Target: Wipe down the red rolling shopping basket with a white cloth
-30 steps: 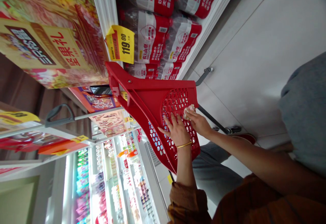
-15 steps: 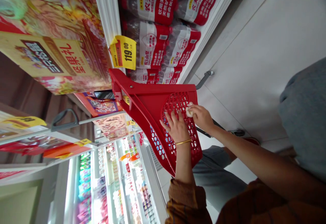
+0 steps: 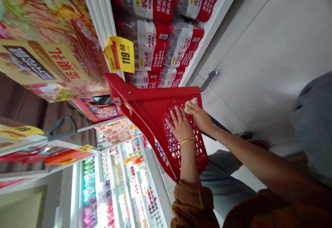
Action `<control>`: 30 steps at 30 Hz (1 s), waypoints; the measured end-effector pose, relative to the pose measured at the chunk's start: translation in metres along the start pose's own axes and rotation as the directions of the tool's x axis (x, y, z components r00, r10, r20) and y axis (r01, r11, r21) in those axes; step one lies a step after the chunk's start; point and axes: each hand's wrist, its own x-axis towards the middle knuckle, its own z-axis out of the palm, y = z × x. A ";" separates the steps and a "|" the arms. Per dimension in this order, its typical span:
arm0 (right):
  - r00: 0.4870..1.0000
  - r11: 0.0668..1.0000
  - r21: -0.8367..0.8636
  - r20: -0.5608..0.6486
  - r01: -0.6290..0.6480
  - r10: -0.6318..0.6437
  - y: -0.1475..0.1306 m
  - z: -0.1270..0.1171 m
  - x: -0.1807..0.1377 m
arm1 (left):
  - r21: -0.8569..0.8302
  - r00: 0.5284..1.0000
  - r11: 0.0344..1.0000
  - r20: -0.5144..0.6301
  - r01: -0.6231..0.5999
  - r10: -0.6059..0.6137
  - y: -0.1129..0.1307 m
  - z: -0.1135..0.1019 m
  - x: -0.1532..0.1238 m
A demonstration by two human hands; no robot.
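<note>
A red plastic shopping basket (image 3: 150,100) with a honeycomb-holed panel stands in front of me; the view lies on its side. My left hand (image 3: 179,124), with a gold bangle at its wrist, lies on the holed panel, fingers spread and palm down. Just beside it, my right hand (image 3: 201,117) presses a crumpled white wad (image 3: 191,105), perhaps tissue or cloth, against the same panel near its edge. A grey handle (image 3: 62,128) on a metal rod extends from the basket. Its inside is mostly hidden.
Packs of bottled water (image 3: 155,44) fill a white shelf, with a yellow price tag (image 3: 120,55) on its edge. Gift boxes (image 3: 52,48) stand above. Lit shelves (image 3: 124,186) of goods are farther off. Pale floor tiles (image 3: 259,65) and grey-trousered legs (image 3: 228,183) also show.
My right hand has slid the white wad a little left across the panel, and more of the wad shows. My left hand stays on the basket. The view has shifted slightly.
</note>
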 end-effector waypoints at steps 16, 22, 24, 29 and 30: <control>0.995 0.983 -0.153 0.002 0.101 -0.102 0.003 -0.006 -0.044 | 0.022 0.999 0.999 0.038 -0.037 0.037 -0.005 -0.004 0.001; 0.981 0.998 -0.065 -0.192 -0.017 0.004 0.002 -0.022 -0.006 | 0.020 0.996 0.998 0.057 -0.064 0.063 -0.009 -0.015 0.000; 0.979 1.000 0.001 -0.203 0.000 0.000 -0.003 -0.020 0.013 | 0.024 0.996 0.998 0.065 -0.058 0.056 -0.010 -0.016 0.000; 0.998 0.996 0.061 -0.032 0.060 -0.058 -0.010 -0.004 0.033 | 0.038 0.999 0.999 0.037 0.001 -0.002 -0.013 -0.016 -0.003; 0.998 0.997 0.045 -0.013 0.055 -0.054 -0.011 -0.002 0.031 | 0.036 0.999 0.999 0.032 0.010 -0.012 -0.014 -0.017 -0.004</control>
